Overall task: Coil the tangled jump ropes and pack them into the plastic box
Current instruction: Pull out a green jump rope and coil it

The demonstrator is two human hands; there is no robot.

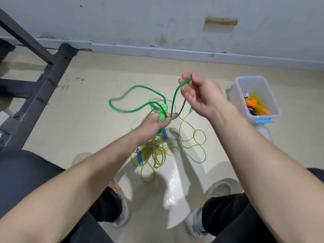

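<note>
Gripped one green handle (162, 114) in the left hand (154, 122) and pinched one green rope (136, 97) in the raised right hand (199, 97), hands apart. Noted beneath them one tangle (163, 148) of perhaps two yellowish ropes with two blue handles (139, 156), and one plastic box (240, 95) by the right edge of the floor (87, 120).

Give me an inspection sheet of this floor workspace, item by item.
Surface: glossy beige floor with dark scuffs.
Job's things: bright green plastic jump rope held up; tangled yellow-green ropes with blue handles on floor; clear plastic box holding orange-handled rope.
Clutter: nothing seen.
Hands: left hand grips the green handle; right hand pinches the green cord.
Cables: nothing seen.
Surroundings: dark metal frame left; marked grey wall.
</note>
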